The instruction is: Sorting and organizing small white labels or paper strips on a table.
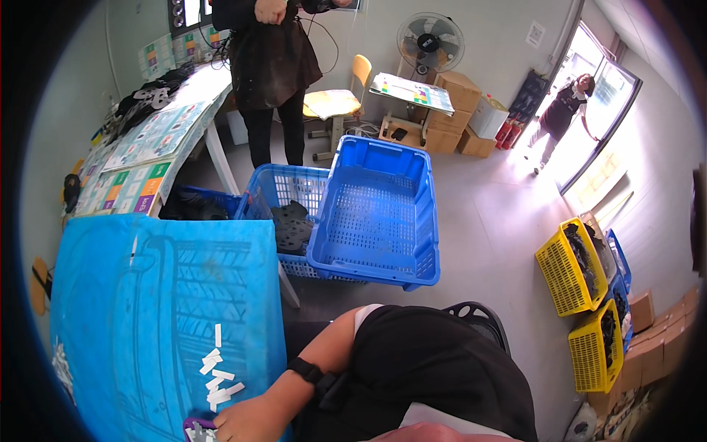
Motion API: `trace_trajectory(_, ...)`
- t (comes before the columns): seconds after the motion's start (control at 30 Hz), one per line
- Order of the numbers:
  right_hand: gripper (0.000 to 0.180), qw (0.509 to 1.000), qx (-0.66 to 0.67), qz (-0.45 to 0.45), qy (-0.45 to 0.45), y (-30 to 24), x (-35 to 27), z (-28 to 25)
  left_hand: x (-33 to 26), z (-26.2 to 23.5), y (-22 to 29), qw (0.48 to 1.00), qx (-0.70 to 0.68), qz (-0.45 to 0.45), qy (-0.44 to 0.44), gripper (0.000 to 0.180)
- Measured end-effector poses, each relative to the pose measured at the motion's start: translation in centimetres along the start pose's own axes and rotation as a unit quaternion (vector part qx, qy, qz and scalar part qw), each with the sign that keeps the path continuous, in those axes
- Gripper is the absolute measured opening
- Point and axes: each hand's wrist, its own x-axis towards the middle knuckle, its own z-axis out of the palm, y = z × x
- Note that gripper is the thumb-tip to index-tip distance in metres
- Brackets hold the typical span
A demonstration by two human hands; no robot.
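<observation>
My right hand (252, 421) is at the lower edge, its forearm wearing a black wristband (303, 370). Its curled fingers meet a purple-rimmed item (193, 426) holding small grey and white bits; the picture's edge cuts it off. What the fingertips grip is hidden. Several short white strips (218, 336) lie scattered just beyond the hand on a table with a bright blue cover (155, 309). More whitish bits (62, 368) show at the cover's left edge. My left hand is out of view.
Past the table, a blue crate (375, 214) rests against a lighter blue basket (283, 177) with dark flat pieces (293, 227). One person (272, 66) stands behind them, another (563, 107) at the door. Yellow baskets (563, 272) stand right; a paper-covered table (155, 136) is left.
</observation>
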Motion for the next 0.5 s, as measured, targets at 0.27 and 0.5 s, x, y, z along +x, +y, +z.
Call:
trace_trajectory(0.27, 0.033, 1.000, 0.001, 0.021, -0.009, -0.3, -0.3, -0.3, 0.4, 0.2, 0.1, 0.998, -0.027, -0.018, 0.060, 0.020)
trace_trajectory(0.5, 0.032, 1.000, 0.025, -0.012, 0.003, 0.4, -0.8, 0.8, 0.9, -0.5, 1.1, 0.973, -0.122, -0.066, 0.185, 0.018)
